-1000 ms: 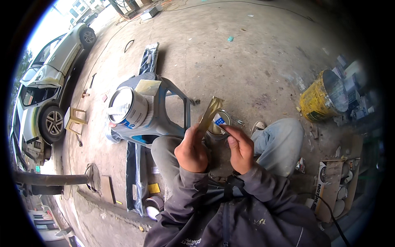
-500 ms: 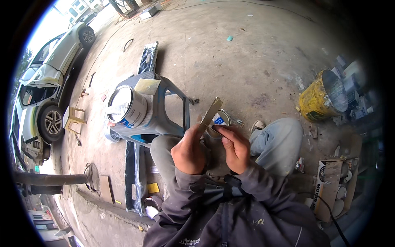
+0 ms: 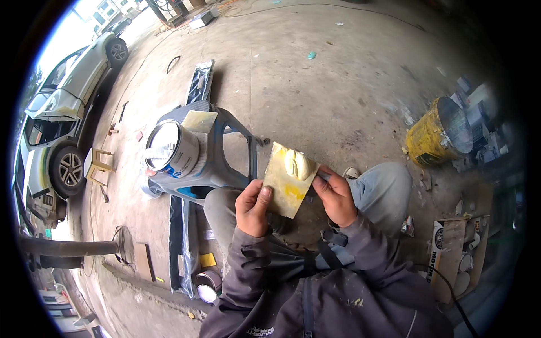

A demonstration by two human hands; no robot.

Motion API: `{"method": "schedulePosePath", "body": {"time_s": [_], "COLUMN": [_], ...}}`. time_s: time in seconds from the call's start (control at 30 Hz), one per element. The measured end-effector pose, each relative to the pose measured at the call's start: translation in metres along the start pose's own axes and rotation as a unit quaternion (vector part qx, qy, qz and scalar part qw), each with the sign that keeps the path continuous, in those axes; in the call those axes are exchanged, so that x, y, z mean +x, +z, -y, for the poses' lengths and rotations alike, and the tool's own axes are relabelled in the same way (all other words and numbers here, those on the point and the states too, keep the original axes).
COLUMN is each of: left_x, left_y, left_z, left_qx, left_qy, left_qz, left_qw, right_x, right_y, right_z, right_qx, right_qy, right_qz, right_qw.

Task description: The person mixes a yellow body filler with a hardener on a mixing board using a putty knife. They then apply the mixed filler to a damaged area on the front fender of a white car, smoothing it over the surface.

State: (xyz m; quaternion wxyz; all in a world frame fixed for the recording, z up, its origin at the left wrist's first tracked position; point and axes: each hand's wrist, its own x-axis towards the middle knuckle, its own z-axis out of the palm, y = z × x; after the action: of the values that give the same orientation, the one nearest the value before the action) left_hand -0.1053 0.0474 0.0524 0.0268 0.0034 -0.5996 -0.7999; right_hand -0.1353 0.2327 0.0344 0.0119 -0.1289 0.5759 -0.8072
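Observation:
My left hand (image 3: 253,209) grips the lower left edge of a flat, pale mixing board (image 3: 279,177), thumb on top. A thick dollop of cream-yellow putty (image 3: 300,165) sits on its upper half, with brighter yellow smears below it. At the board's right edge, my right hand (image 3: 340,198) is closed on a small dark-edged scraper (image 3: 323,176), mostly hidden by the fingers. To the left, a large white can (image 3: 186,151) stands on a grey plastic stool (image 3: 217,166). Another pale board (image 3: 199,120) lies on the stool beside the can.
A yellow bucket (image 3: 428,138) stands on the floor at right, with a cardboard box (image 3: 448,253) of round items nearer me. Long plastic-wrapped pieces (image 3: 183,242) lie beside the stool. An open can (image 3: 208,281) stands near them. A partly dismantled car (image 3: 67,107) is at far left.
The board has turned from nearly edge-on to face up, showing the putty. My hands have moved slightly apart, my right hand shifting to the right.

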Motion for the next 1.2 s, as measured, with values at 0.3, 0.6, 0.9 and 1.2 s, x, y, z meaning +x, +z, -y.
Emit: {"method": "schedulePosePath", "body": {"time_s": [0.3,0.6,0.9,1.2], "left_x": [-0.001,0.006,0.004,0.010], "left_y": [0.027,0.018,0.030,-0.016], "left_z": [-0.002,-0.004,0.005,0.007], "left_qx": [0.399,0.372,0.418,0.055], "left_qy": [0.197,0.183,0.188,0.016], "left_qz": [-0.126,-0.161,-0.126,-0.043], "left_qw": [0.886,0.896,0.880,0.997], "right_x": [-0.001,-0.014,-0.006,0.021], "right_y": [0.030,0.019,0.030,-0.006], "right_z": [0.003,-0.013,-0.005,0.035], "right_qx": [-0.269,-0.256,-0.253,0.133], "right_qy": [-0.218,-0.147,-0.163,-0.041], "right_qz": [-0.091,-0.060,-0.087,-0.099], "right_qw": [0.934,0.953,0.950,0.985]}}
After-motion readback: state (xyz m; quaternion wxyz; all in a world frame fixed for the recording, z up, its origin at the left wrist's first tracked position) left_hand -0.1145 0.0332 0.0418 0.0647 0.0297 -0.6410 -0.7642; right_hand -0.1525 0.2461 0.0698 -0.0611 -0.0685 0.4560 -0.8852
